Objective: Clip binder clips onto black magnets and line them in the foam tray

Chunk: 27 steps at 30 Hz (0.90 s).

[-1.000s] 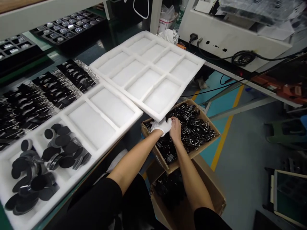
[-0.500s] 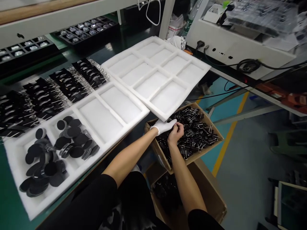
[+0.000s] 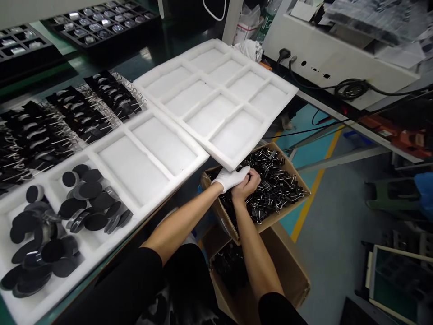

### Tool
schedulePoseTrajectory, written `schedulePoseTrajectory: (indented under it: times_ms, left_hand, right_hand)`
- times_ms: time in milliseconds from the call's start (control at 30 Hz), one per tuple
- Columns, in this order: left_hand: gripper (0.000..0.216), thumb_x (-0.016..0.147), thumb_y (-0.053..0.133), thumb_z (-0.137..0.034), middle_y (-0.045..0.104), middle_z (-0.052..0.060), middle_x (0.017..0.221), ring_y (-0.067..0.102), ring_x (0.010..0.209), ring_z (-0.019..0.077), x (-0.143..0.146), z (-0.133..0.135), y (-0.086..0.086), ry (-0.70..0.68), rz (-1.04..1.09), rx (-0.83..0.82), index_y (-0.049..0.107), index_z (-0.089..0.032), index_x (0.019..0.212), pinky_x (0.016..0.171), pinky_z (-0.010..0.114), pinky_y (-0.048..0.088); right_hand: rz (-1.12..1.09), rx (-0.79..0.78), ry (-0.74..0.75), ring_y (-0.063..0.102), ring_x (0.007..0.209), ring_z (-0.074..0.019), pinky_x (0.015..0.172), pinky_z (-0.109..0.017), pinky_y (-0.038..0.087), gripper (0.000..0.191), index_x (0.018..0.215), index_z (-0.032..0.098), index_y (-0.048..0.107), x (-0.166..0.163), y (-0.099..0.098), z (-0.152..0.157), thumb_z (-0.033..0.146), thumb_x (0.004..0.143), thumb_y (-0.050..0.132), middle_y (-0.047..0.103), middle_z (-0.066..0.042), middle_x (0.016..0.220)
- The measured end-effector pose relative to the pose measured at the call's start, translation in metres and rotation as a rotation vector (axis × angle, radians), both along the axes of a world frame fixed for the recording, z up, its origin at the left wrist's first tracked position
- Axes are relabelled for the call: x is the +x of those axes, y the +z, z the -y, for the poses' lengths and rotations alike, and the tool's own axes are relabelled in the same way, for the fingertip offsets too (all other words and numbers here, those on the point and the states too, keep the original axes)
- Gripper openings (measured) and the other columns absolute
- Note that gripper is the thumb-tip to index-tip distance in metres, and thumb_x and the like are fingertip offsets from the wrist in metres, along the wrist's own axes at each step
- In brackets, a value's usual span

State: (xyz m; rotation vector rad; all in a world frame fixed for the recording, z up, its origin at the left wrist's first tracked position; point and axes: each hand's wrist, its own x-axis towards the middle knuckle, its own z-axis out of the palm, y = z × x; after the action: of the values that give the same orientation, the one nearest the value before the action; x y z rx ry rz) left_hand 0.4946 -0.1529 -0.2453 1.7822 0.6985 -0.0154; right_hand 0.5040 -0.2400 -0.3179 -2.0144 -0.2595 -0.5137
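My left hand (image 3: 230, 179), in a white glove, is against my bare right hand (image 3: 247, 185) above a cardboard box (image 3: 272, 222) full of black binder clips (image 3: 270, 180). The right hand's fingers are curled in. The left hand is closed with its thumb towards the right fingers. Whatever lies between the hands is hidden. Left of them, a white foam tray (image 3: 149, 205) holds dark round discs (image 3: 89, 189) in two compartments. Behind that, rows of black pieces with binder clips (image 3: 64, 113) stand on the bench.
A second white foam tray (image 3: 219, 101) overhangs the clip box at its near corner. Below is another cardboard box (image 3: 287, 271) with dark items inside. Black trays of shiny round pieces (image 3: 101, 22) stand at the back. A pale equipment case (image 3: 324, 67) with cables is at right.
The view has shifted, so the trays appear further left and lower. My hands remain together over the clip box, the right fingers now turned slightly more towards the left palm.
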Motion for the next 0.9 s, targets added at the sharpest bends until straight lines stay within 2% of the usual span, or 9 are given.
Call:
schedulePoseTrajectory:
  times_ms: [67,133,267,333,400,500,667,767,900]
  left_hand:
    - [0.015,0.097,0.069,-0.033,0.078,0.008,0.109,0.07,0.107,0.019,-0.009,0.009,0.005,0.002,0.085,-0.047,0.075,-0.019,0.097,0.105,0.027,0.053]
    - [0.016,0.099,0.065,-0.034,0.078,0.006,0.113,0.071,0.107,0.019,-0.018,0.019,0.009,0.03,0.174,-0.084,0.075,-0.022,0.101,0.104,0.027,0.053]
    - [0.016,0.098,0.064,-0.033,0.079,0.006,0.114,0.071,0.111,0.0204,-0.026,0.033,0.008,0.173,0.301,-0.185,0.076,-0.023,0.103,0.105,0.031,0.051]
    - [0.011,0.094,0.068,-0.027,0.079,0.006,0.108,0.07,0.11,0.0211,-0.025,0.036,0.003,0.276,0.378,-0.344,0.077,-0.021,0.094,0.107,0.033,0.05]
    - [0.01,0.09,0.073,-0.027,0.079,0.007,0.101,0.07,0.108,0.0212,-0.023,0.036,-0.002,0.409,0.435,-0.582,0.076,-0.017,0.089,0.109,0.035,0.048]
    - [0.02,0.082,0.082,-0.031,0.077,0.007,0.09,0.069,0.105,0.0219,-0.021,0.035,-0.004,0.562,0.472,-0.847,0.075,-0.013,0.084,0.111,0.038,0.046]
    - [0.024,0.077,0.086,-0.032,0.072,0.005,0.082,0.069,0.104,0.0207,-0.023,0.04,0.005,0.588,0.536,-1.003,0.073,-0.012,0.079,0.111,0.035,0.047]
    - [0.024,0.08,0.085,-0.032,0.07,0.004,0.084,0.069,0.099,0.0175,-0.024,0.052,0.016,0.62,0.566,-1.165,0.071,-0.012,0.08,0.107,0.032,0.049]
    - [0.029,0.087,0.079,-0.041,0.069,0.005,0.088,0.071,0.098,0.0166,-0.024,0.068,0.04,0.617,0.575,-1.264,0.068,-0.015,0.082,0.104,0.03,0.054]
  right_hand:
    - [0.165,-0.014,0.033,0.065,0.117,-0.0332,0.104,-0.056,0.05,0.033,0.1,0.023,0.059,-0.001,0.01,0.006,0.044,0.101,0.033,0.071,-0.017,0.109]
    - [0.327,-0.027,0.062,0.066,0.117,-0.0333,0.101,-0.058,0.052,0.031,0.099,0.024,0.059,-0.001,0.021,0.011,0.041,0.103,0.034,0.071,-0.016,0.107]
    - [0.472,0.001,0.098,0.065,0.115,-0.0325,0.099,-0.059,0.054,0.024,0.097,0.024,0.061,-0.001,0.036,0.018,0.035,0.103,0.041,0.073,-0.013,0.105]
    - [0.486,0.011,0.155,0.065,0.115,-0.0318,0.099,-0.057,0.054,0.019,0.097,0.023,0.063,0.001,0.038,0.019,0.03,0.101,0.046,0.074,-0.012,0.105]
    - [0.489,-0.015,0.219,0.067,0.114,-0.0311,0.099,-0.055,0.055,0.016,0.095,0.023,0.066,0.002,0.037,0.018,0.027,0.098,0.051,0.075,-0.011,0.104]
    - [0.498,-0.096,0.251,0.069,0.109,-0.0299,0.095,-0.05,0.056,0.016,0.089,0.022,0.068,0.002,0.036,0.015,0.024,0.095,0.053,0.077,-0.01,0.098]
    - [0.581,-0.232,0.184,0.07,0.108,-0.029,0.093,-0.046,0.055,0.018,0.083,0.023,0.071,-0.007,0.053,0.02,0.021,0.09,0.055,0.078,-0.008,0.094]
    - [0.681,-0.284,0.192,0.071,0.108,-0.028,0.093,-0.043,0.054,0.016,0.083,0.024,0.073,-0.009,0.073,0.031,0.017,0.086,0.058,0.079,-0.006,0.095]
    - [0.731,-0.416,0.229,0.072,0.107,-0.0288,0.092,-0.043,0.052,0.015,0.081,0.025,0.075,-0.006,0.108,0.047,0.018,0.082,0.061,0.081,-0.004,0.095]
